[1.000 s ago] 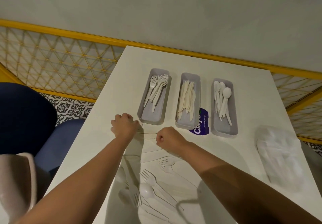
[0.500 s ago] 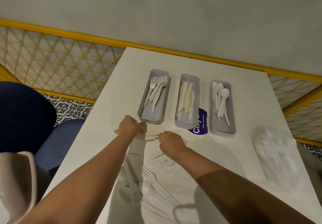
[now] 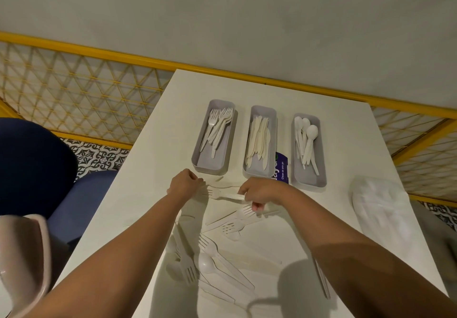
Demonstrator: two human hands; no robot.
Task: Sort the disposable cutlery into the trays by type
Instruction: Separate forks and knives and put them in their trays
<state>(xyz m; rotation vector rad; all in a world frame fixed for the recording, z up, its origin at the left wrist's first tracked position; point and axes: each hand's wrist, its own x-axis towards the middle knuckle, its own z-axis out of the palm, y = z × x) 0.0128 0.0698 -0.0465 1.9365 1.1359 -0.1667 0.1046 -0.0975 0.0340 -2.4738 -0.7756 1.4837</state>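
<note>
**Just short of the trays: 1 fork in my right hand**

Just short of the 3 grey trays, my right hand (image 3: 259,194) pinches the handle of a white fork (image 3: 222,195), thumb and fingers curled round it. The fork lies level above the table (image 3: 153,169), its tines pointing toward 9 o'clock. My left hand (image 3: 185,184) sits at 9 o'clock from those tines, very close to them. Its fingers are curled in, but I cannot tell if they hold anything.

The trays stand in a row at 12 o'clock from my hands. The left tray (image 3: 210,170) holds forks (image 3: 220,124), the middle tray (image 3: 257,175) knives (image 3: 258,137), and the right tray (image 3: 309,184) spoons (image 3: 306,137). A purple sticker (image 3: 282,166) shows between the middle and right trays.

At 6 o'clock, between my forearms, the loose cutlery (image 3: 212,258) lies scattered: forks, 1 spoon and some knives. A clear plastic bag (image 3: 380,213) lies at 3 o'clock near the table edge.
</note>
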